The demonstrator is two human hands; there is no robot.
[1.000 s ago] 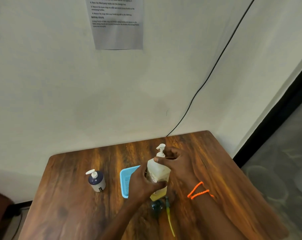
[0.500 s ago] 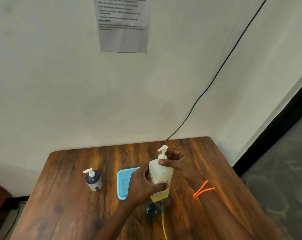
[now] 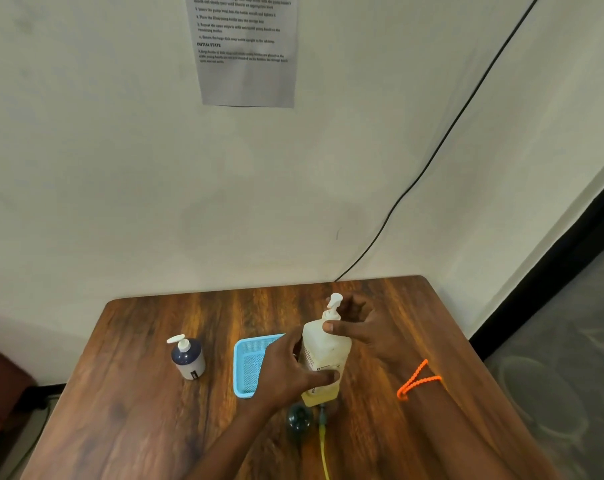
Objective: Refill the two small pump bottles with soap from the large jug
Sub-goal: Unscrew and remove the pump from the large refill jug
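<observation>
The large jug [image 3: 323, 358], a pale pump-topped bottle with yellow soap low inside, stands upright near the middle of the tabletop [image 3: 138, 410]. The left hand [image 3: 290, 372] wraps its body, thumb across the label. The right hand [image 3: 366, 332] sits at the shoulder with its thumb on the front just under the pump head [image 3: 334, 304]; its other fingers are behind the neck and I cannot tell how tightly they curl.

Risks, as I judge them: just in front of the jug sits a dark glass pump bottle [image 3: 299, 419] with a yellow dip tube [image 3: 324, 445] lying beside it, so tilting or sliding the jug forward could knock that bottle over or drip soap on the wood. Twisting the pump off with a loose left grip could let the jug spin or tip.

Just left of the jug lies a blue mesh tray [image 3: 250, 367], touching or nearly touching the left hand. Well left of the jug stands a navy-and-white pump bottle [image 3: 187, 358]. Right of the jug and behind it the tabletop offers room; the wall closes the far edge.
</observation>
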